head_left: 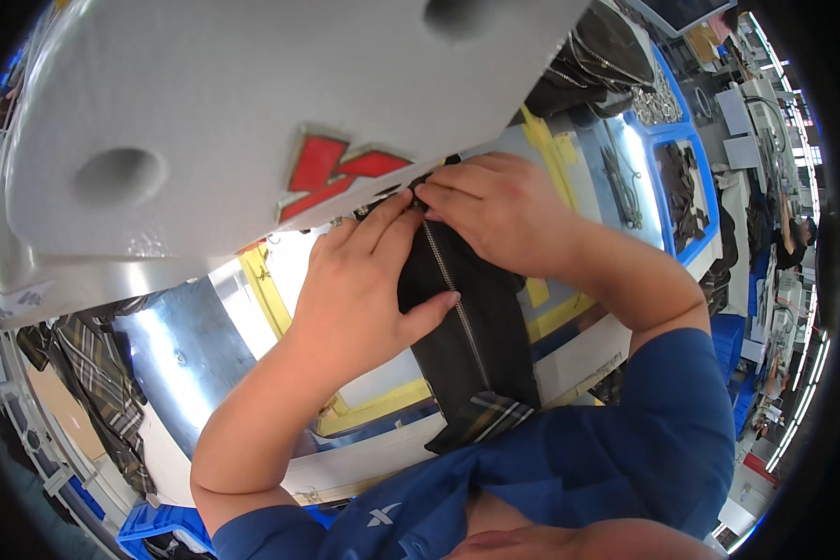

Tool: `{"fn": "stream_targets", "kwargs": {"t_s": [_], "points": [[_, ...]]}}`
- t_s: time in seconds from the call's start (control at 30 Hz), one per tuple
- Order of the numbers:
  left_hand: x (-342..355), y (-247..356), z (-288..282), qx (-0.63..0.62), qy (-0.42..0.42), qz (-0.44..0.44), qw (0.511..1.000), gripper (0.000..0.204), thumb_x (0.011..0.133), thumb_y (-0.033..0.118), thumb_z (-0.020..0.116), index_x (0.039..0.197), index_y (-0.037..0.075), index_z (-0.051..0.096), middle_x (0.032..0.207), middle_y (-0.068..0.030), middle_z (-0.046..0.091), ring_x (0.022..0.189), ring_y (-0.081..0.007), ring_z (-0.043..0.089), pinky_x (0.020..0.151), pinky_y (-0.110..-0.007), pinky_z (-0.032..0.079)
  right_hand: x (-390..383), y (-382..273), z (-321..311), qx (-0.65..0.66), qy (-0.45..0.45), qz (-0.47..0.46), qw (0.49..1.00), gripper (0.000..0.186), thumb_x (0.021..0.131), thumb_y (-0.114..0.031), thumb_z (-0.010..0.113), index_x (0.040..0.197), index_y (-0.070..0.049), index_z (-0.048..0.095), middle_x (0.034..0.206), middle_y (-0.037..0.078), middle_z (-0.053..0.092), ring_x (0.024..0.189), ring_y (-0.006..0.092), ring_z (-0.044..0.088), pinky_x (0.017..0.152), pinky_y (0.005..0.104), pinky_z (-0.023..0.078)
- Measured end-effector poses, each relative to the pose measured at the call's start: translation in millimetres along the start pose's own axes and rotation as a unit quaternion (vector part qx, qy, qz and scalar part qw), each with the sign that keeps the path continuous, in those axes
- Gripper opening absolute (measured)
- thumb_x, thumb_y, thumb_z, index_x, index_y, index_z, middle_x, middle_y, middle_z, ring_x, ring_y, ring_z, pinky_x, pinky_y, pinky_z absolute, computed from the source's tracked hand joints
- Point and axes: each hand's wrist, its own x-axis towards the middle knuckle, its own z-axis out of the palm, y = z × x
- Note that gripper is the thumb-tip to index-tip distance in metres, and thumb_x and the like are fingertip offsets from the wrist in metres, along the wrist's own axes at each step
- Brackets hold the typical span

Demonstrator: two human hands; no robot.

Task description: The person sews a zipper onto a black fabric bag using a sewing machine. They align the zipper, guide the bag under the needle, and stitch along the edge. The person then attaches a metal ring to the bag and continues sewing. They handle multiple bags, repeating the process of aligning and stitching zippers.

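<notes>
A long black fabric piece with a metal zipper runs from under the sewing machine head toward my body. A plaid end of it hangs over the table's near edge. My left hand lies on the left side of the fabric, fingers stretched toward the machine and thumb spread onto the zipper. At the zipper's far end my right hand has its fingertips drawn together on the cloth, close to my left fingertips. The machine head hides the needle area.
Yellow tape marks the work surface. Scissors lie to the right, beside a blue tray of dark pieces and metal parts. Dark zippered pieces are heaped at the far right. Plaid fabric hangs at the left.
</notes>
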Motion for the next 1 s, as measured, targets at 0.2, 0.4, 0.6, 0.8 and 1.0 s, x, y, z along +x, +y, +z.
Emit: {"fn": "stream_targets", "kwargs": {"t_s": [0.2, 0.4, 0.6, 0.8, 1.0], "points": [[-0.7, -3.7, 3.9, 0.001, 0.020, 0.018, 1.000, 0.074, 0.073, 0.034, 0.091, 0.134, -0.001, 0.068, 0.145, -0.0205, 0.065, 0.108, -0.0400, 0.065, 0.099, -0.045, 0.053, 6.7, -0.2, -7.5, -0.002, -0.028, 0.010, 1.000, 0.024, 0.091, -0.018, 0.077, 0.111, -0.005, 0.078, 0.106, 0.007, 0.076, 0.097, 0.0262, 0.073, 0.087, 0.0402, 0.058], [-1.5, -5.3, 5.7, 0.003, 0.045, 0.028, 0.999, 0.067, 0.076, 0.037, 0.089, 0.127, -0.004, 0.073, 0.138, -0.0210, 0.069, 0.103, -0.0396, 0.069, 0.094, -0.045, 0.055, 6.4, -0.2, -4.3, 0.001, -0.026, 0.014, 1.000, 0.019, 0.087, -0.012, 0.067, 0.104, -0.007, 0.073, 0.100, 0.005, 0.072, 0.099, 0.0265, 0.072, 0.091, 0.0413, 0.054], [1.2, -4.8, -2.4, -0.020, 0.008, -0.008, 1.000, 0.067, 0.078, 0.034, 0.088, 0.130, -0.004, 0.071, 0.141, -0.0220, 0.069, 0.114, -0.0411, 0.069, 0.102, -0.046, 0.053, 6.6, 2.2, 0.5, -0.003, -0.002, 0.008, 1.000, 0.018, 0.087, -0.013, 0.067, 0.103, -0.009, 0.073, 0.100, 0.006, 0.073, 0.101, 0.0267, 0.072, 0.092, 0.0423, 0.054], [-0.6, -1.6, -2.4, -0.034, 0.024, -0.024, 0.999, 0.063, 0.080, 0.034, 0.087, 0.127, -0.005, 0.072, 0.139, -0.0230, 0.070, 0.120, -0.0419, 0.069, 0.106, -0.047, 0.053, 9.8, 0.4, 1.8, -0.011, -0.025, 0.012, 1.000, 0.024, 0.093, -0.021, 0.075, 0.112, -0.007, 0.078, 0.107, 0.007, 0.078, 0.100, 0.0264, 0.074, 0.090, 0.0420, 0.056], [-6.6, -7.0, -17.9, 0.015, 0.017, -0.094, 0.995, 0.056, 0.081, 0.032, 0.086, 0.121, -0.004, 0.074, 0.133, -0.0219, 0.073, 0.116, -0.0416, 0.071, 0.103, -0.047, 0.055, 35.2, -16.2, 18.8, -0.050, -0.023, 0.006, 0.998, 0.021, 0.089, -0.015, 0.066, 0.108, -0.008, 0.075, 0.099, 0.007, 0.075, 0.094, 0.0273, 0.074, 0.089, 0.0419, 0.057]]}}
